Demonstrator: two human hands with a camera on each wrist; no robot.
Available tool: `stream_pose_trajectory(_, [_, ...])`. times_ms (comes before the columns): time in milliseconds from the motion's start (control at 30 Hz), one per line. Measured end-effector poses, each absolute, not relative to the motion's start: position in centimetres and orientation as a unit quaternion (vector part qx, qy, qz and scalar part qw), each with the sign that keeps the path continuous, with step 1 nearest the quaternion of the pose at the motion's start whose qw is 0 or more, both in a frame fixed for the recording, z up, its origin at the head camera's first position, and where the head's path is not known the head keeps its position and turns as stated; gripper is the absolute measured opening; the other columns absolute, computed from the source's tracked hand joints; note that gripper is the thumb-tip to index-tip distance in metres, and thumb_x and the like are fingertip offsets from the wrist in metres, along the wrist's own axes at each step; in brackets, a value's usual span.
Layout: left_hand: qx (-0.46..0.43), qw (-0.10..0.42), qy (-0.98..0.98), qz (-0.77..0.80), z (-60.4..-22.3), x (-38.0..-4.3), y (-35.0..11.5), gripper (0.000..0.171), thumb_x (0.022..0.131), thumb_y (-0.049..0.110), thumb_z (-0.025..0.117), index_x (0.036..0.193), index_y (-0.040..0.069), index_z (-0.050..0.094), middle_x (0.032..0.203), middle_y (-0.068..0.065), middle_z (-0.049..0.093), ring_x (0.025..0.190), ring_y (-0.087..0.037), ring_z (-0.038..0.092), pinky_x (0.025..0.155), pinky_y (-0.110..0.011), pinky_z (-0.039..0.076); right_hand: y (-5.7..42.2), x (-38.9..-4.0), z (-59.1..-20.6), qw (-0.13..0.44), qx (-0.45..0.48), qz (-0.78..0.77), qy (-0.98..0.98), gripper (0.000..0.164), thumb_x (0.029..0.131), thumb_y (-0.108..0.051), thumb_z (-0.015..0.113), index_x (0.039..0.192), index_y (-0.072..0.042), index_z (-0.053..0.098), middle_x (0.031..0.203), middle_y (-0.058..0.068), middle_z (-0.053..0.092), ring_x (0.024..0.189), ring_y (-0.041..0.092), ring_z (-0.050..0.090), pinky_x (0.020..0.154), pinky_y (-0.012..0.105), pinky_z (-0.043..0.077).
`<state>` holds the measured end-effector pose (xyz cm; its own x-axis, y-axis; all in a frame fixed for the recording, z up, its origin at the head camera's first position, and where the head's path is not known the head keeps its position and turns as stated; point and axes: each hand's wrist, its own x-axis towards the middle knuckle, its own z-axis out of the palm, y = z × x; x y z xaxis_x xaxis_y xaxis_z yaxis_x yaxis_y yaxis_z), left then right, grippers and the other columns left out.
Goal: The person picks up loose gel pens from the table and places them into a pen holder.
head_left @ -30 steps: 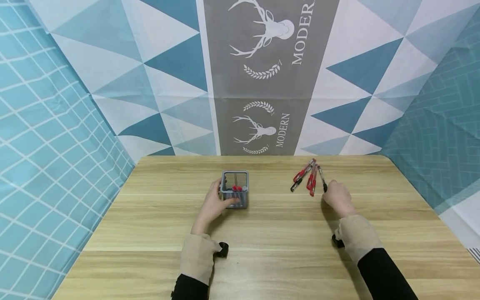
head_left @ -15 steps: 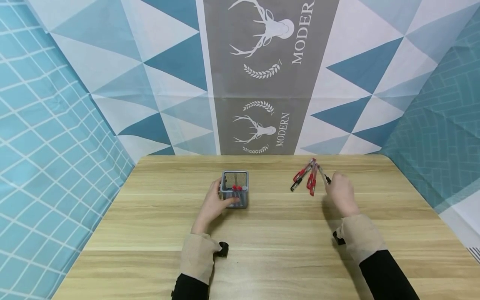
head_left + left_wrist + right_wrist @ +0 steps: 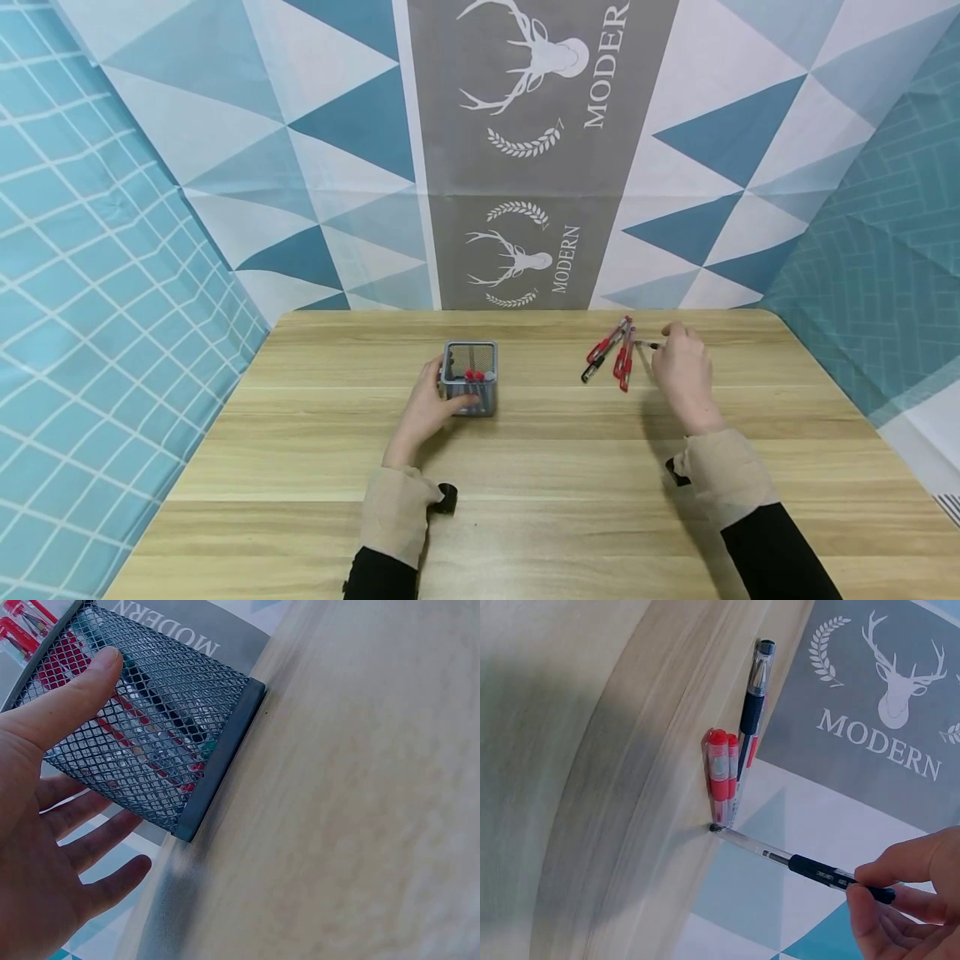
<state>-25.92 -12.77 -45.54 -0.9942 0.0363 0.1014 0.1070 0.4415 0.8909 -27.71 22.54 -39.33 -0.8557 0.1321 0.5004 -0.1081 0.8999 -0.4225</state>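
Right wrist: clear-and-black plastic pen [image 3: 821, 871] pinched between my right fingers [image 3: 865, 919]; left fingers [image 3: 75, 701] grip square grey mesh holder [image 3: 169, 701].

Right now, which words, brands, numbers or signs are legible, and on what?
"MODERN": lower lettering on the gray backdrop panel; the word also reads in both wrist views.
"MODER": upper lettering on the same panel, cut by the head picture's top edge.
Held black pen: small print, unreadable.
Red pens, other black pen: any print is too small to read.
Mesh pen holder: no text visible.
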Motion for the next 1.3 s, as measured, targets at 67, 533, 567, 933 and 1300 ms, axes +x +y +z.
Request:
stream_pose_trajectory(67, [-0.042,0.034,-0.848,-0.527,-45.6,-25.9,-12.8,0.086,0.067,0.024,0.080,0.138,0.009,0.034,0.134,-0.010,0.041,0.124,-0.027,0.039,0.108,-0.046,0.026,22.4,-27.6,-39.2,0.270,-0.007,0.228,-0.936,0.025,0.076,0.011,0.045,0.099,0.014,0.055,0.091,0.032,0.056,0.069,0.043,0.055,0.051,0.047,0.047])
stream_pose_trajectory(533, [-0.043,0.038,-0.848,-0.526,-45.7,-25.9,-12.8,0.085,0.066,0.023,0.080,0.137,0.009,0.035,0.133,-0.009,0.042,0.123,-0.027,0.040,0.107,-0.045,0.027,21.6,-27.6,-38.4,0.323,-0.008,0.246,-0.914,0.018,0.081,0.007,0.047,0.096,0.010,0.057,0.088,0.028,0.058,0.073,0.043,0.057,0.056,0.051,0.046])
stream_pose_trajectory(567, [-0.043,0.039,-0.848,-0.527,-45.8,-25.9,-12.8,0.085,0.067,0.023,0.080,0.137,0.009,0.035,0.133,-0.009,0.042,0.123,-0.026,0.039,0.108,-0.045,0.027,21.6,-27.7,-38.3,0.330,-0.006,0.247,-0.911,0.018,0.081,0.007,0.047,0.096,0.010,0.057,0.088,0.028,0.058,0.073,0.043,0.057,0.056,0.052,0.046])
stream_pose_trajectory(933, [-0.045,0.044,-0.850,-0.524,-45.7,-26.0,-12.8,0.085,0.066,0.022,0.080,0.137,0.008,0.035,0.132,-0.009,0.043,0.123,-0.026,0.040,0.108,-0.045,0.027,21.3,-27.3,-37.4,0.365,0.019,0.259,-0.894,0.015,0.084,0.008,0.051,0.096,0.012,0.060,0.091,0.030,0.061,0.082,0.044,0.056,0.070,0.054,0.046])
stream_pose_trajectory(1300, [-0.040,0.036,-0.851,-0.523,-45.6,-26.0,-12.8,0.086,0.066,0.024,0.080,0.138,0.009,0.034,0.133,-0.009,0.042,0.124,-0.027,0.039,0.108,-0.046,0.026,20.6,-26.7,-36.4,0.379,0.041,0.265,-0.886,0.016,0.087,0.004,0.052,0.100,0.011,0.059,0.093,0.027,0.061,0.079,0.041,0.059,0.068,0.053,0.048])
